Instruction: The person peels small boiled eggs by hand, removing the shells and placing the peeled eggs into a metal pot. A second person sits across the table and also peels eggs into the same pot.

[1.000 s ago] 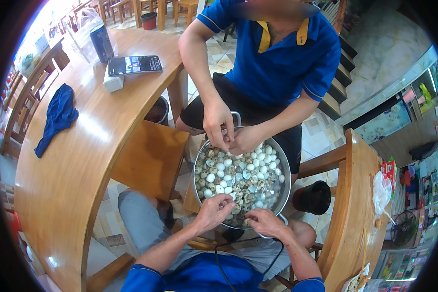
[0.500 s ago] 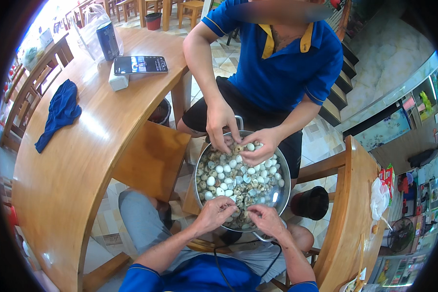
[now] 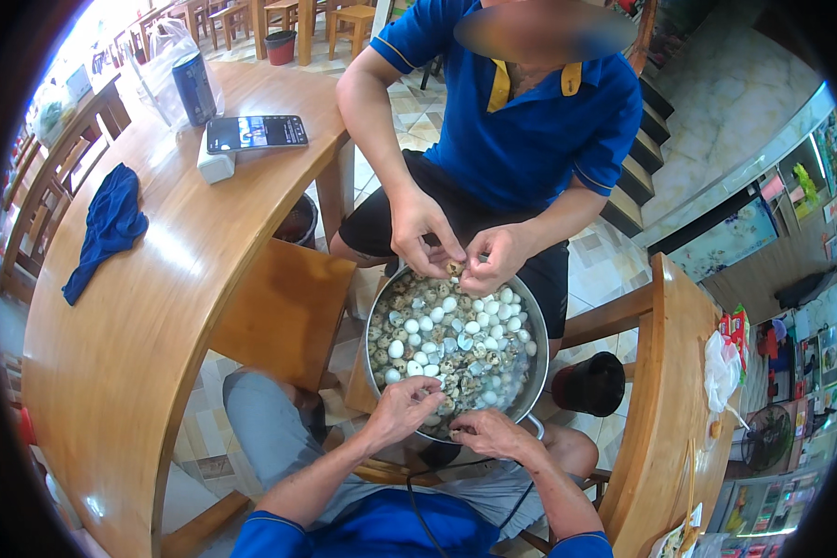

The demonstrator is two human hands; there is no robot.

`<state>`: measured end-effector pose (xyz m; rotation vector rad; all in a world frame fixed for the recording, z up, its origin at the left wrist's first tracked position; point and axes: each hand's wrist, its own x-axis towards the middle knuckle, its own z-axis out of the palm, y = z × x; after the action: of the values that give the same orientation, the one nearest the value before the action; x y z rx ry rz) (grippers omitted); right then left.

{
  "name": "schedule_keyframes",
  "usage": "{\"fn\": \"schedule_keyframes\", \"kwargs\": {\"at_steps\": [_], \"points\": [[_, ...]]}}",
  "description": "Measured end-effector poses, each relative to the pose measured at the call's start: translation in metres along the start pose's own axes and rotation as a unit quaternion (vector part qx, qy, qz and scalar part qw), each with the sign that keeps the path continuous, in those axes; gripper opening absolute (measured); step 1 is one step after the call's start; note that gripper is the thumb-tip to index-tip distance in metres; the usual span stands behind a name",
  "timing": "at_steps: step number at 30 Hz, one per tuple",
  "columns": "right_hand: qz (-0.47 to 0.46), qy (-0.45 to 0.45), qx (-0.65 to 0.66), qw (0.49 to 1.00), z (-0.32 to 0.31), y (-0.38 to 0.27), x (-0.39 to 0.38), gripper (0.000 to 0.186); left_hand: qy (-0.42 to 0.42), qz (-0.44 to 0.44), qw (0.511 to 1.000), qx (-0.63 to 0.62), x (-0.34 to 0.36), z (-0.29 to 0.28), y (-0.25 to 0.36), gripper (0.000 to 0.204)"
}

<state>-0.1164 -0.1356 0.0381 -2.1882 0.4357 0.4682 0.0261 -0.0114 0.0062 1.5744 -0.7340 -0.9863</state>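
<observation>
Head view didn't help much with fingertips: my left grip (image 3: 405, 409) and right grip (image 3: 493, 431) both had bent fingers over the near side of a big metal pot (image 3: 538, 372), but I couldn't tell whether either had an egg pinched. Glare and overlap made the lower pile hard to read too. Speckled eggs (image 3: 379, 352) and white eggs (image 3: 426, 323) lay in that pot, under and just beyond my fingers. Opposite, a co-worker's hands (image 3: 495, 256) held one spotted egg (image 3: 455, 269) near the far rim, blocking part of it. Black bin (image 3: 593, 383) right of the pot; phone (image 3: 256, 133) and blue cloth (image 3: 107, 231) on the left counter (image 3: 158, 316).
</observation>
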Motion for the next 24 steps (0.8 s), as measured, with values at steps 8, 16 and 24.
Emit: {"fn": "schedule_keyframes", "kwargs": {"at_steps": [8, 16, 24], "points": [[0.025, 0.021, 0.010, 0.999, -0.007, 0.008, -0.007, 0.024, -0.008, -0.011, 1.000, -0.006, 0.001, 0.002, -0.005, 0.029], [0.022, 0.094, 0.059, 0.994, -0.005, -0.001, -0.007, 0.024, -0.019, -0.017, 1.000, -0.006, 0.000, 0.001, -0.006, 0.028], [-0.077, 0.381, 0.222, 0.894, 0.018, -0.020, 0.025, 0.017, -0.040, -0.026, 0.994, -0.095, 0.001, 0.003, -0.006, 0.028]]}}
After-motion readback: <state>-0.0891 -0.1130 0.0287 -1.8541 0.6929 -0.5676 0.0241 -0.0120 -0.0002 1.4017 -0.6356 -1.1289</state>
